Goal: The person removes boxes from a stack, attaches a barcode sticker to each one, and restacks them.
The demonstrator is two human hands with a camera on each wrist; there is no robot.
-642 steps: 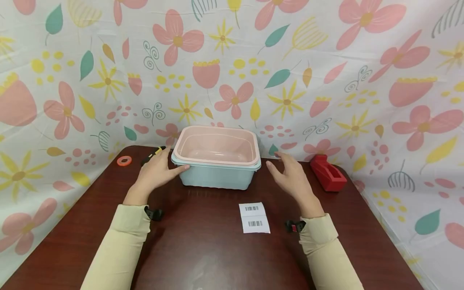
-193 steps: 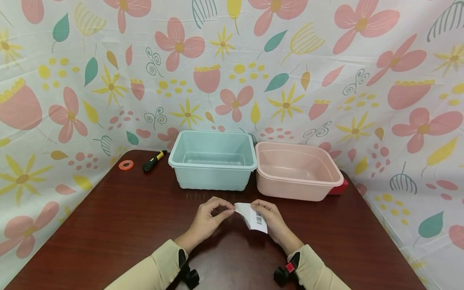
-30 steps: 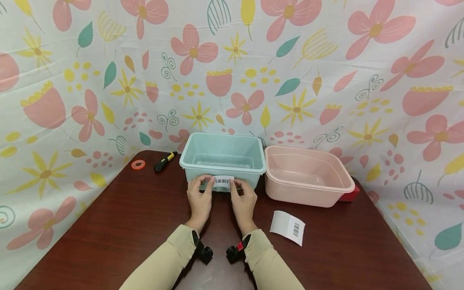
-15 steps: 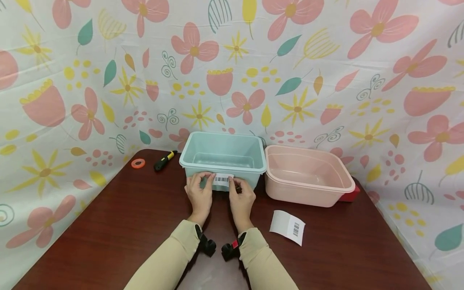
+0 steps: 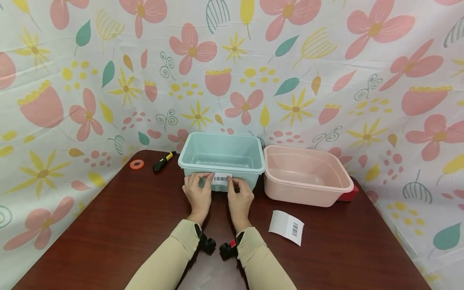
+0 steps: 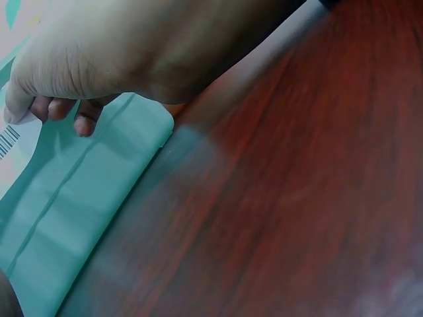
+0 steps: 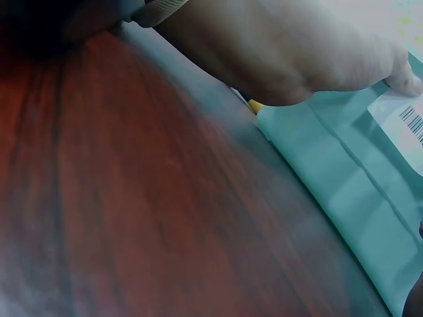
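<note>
1. The left hand point(image 5: 197, 197) and right hand point(image 5: 240, 199) pinched one label point(image 5: 220, 179), one end each.
2. The label was at the front wall of one blue bin point(image 5: 221, 168); contact was unclear.
3. One pink bin point(image 5: 301, 194) sat just beside, on the right, partly hiding one red object point(image 5: 349, 195).
4. The table point(image 5: 137, 237) also bore one sheet point(image 5: 287, 226) and, on the left, one tool point(image 5: 162, 162) and one ring point(image 5: 132, 164).

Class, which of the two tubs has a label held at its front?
The blue tub: the left hand and right hand hold a label at its front; neither touches the pink tub beside it.
</note>
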